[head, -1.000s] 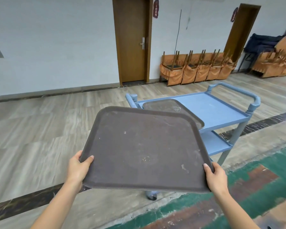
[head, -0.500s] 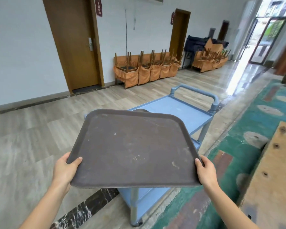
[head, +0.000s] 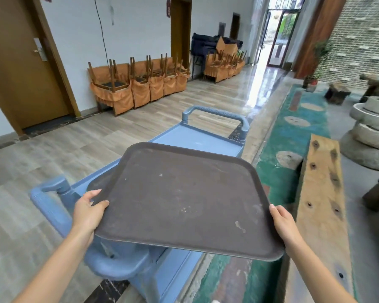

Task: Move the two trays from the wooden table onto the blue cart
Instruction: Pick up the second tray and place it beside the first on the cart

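Brown tray (head: 184, 200) held in the air, centre of view, both hands on its near corners. It hangs over the near end of the blue cart (head: 206, 141), tilted a bit, far edge higher, not resting on anything yet.

Left hand (head: 89, 212) at 9 o'clock of the tray, thumb on top of the rim, fingers curled under, closed on the tray. Right hand (head: 281, 224) at 3 to 4 o'clock, thumb lying over the rim; the fingers below are hidden, but it is clearly holding the tray too.

Second tray (head: 101, 181): only a dark sliver shows at 9 to 10 o'clock of the held one, lying on the cart's top shelf, mostly covered. So judged half done, last tray in transit.

Cart runs from 7 o'clock up to 1 o'clock. Near handle (head: 48, 200) sits just left of the left hand, far handle (head: 217, 114) at 12 o'clock. Top shelf past the tray is bare blue.

Step in hand: set the tray down on the cart. To do it well: level it first, bring it forward toward 12 o'clock so it clears the near handle post, lower it square onto the tray below or onto the bare shelf beyond. Slip the under-fingers out last so they don't get pinched. Watch the left knuckles against the handle.

Wooden plank surface (head: 322, 193) at 3 o'clock, probably the table. Stacked chairs (head: 138, 84) at 11 o'clock by the wall, well apart.
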